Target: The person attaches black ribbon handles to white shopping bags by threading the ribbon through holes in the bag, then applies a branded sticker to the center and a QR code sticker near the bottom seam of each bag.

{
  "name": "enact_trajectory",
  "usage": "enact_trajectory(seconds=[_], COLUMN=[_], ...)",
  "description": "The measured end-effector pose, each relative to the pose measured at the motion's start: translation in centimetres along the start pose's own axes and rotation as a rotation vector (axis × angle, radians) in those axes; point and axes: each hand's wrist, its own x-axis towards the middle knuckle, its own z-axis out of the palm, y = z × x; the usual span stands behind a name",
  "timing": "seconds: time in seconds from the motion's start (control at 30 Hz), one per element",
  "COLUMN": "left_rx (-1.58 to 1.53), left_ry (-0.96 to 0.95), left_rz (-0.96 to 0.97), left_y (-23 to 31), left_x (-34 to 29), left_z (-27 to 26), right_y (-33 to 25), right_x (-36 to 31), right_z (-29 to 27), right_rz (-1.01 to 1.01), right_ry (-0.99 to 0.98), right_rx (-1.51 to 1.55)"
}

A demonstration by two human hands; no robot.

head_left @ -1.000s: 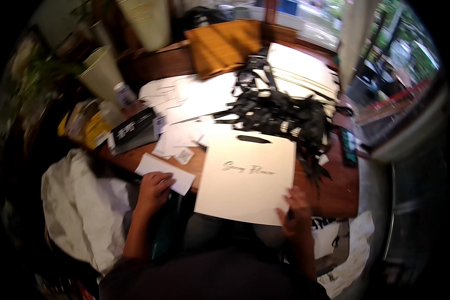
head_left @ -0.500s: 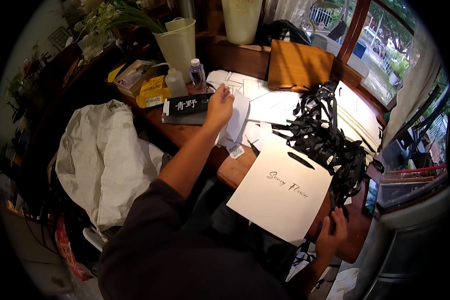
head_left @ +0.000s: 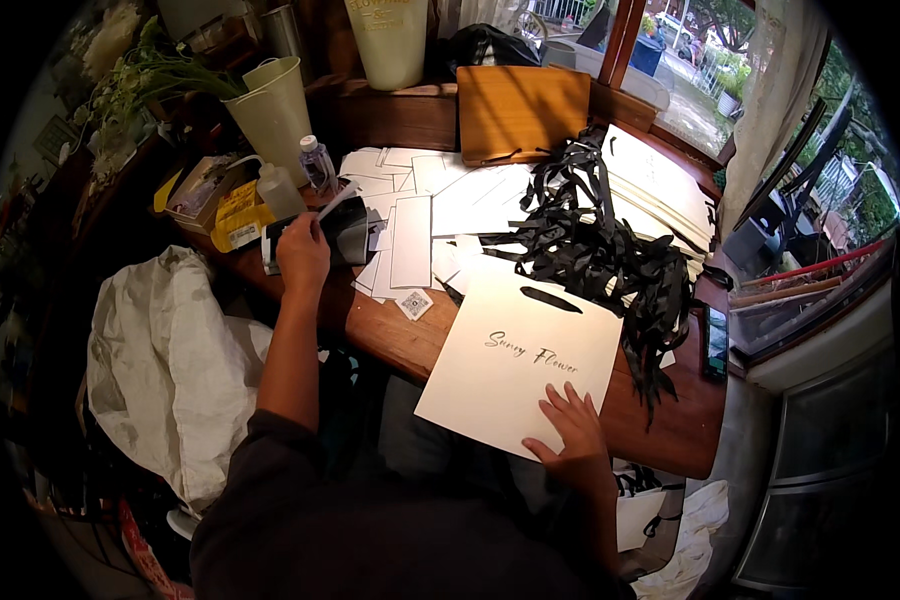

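My right hand (head_left: 575, 432) lies with fingers spread on the lower right of a cream paper bag (head_left: 480, 385). The bag is flat, with dark lettering and a black ribbon handle (head_left: 552, 299) at its top. Over to the left, my left hand (head_left: 302, 252) has its fingers closed on a glossy black sheet (head_left: 347, 230). A white edge (head_left: 338, 201) of that sheet is lifted and slanting up past the fingers. The hand hides part of the sheet. Beside it, a white rectangular paper (head_left: 411, 241) rests on other loose white papers.
A tangled heap of black ribbons (head_left: 610, 235) lies behind the bag, near stacked cream bags (head_left: 660, 195). A phone (head_left: 715, 342) sits at the right table edge. A clear bottle (head_left: 318, 165), a squeeze bottle (head_left: 280, 192) and a yellow packet (head_left: 240, 215) stand at left.
My left hand has moved left from the white papers to the black sheet, leaving a white paper behind. My right hand has come from beside the bag onto it. The view has shifted right.
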Motion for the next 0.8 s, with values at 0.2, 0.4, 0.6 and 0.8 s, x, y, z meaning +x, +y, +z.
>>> enact_trajectory(seconds=[0.2, 0.4, 0.6, 0.8], left_rx=[-0.25, -0.862, -0.878, -1.211], left_ry=[0.398, -0.236, -0.444, -0.914], left_rz=[0.645, 0.987, 0.225, -0.454], left_y=[9.8, 22.9, 21.1, 17.7], left_x=[-1.2, -16.6, -17.9, -18.4], left_z=[-4.4, -7.8, -7.7, -4.7], right_y=[-1.0, -3.2, -1.3, -1.0], right_x=[-0.4, 1.2, 2.6, 3.3], right_z=[-0.3, 4.6, 2.6, 2.8], right_rz=[0.156, 0.156, 0.49, 0.478], right_ry=[0.14, 0.531, 0.831, 0.685], right_rx=[0.265, 1.364, 1.459, 1.333])
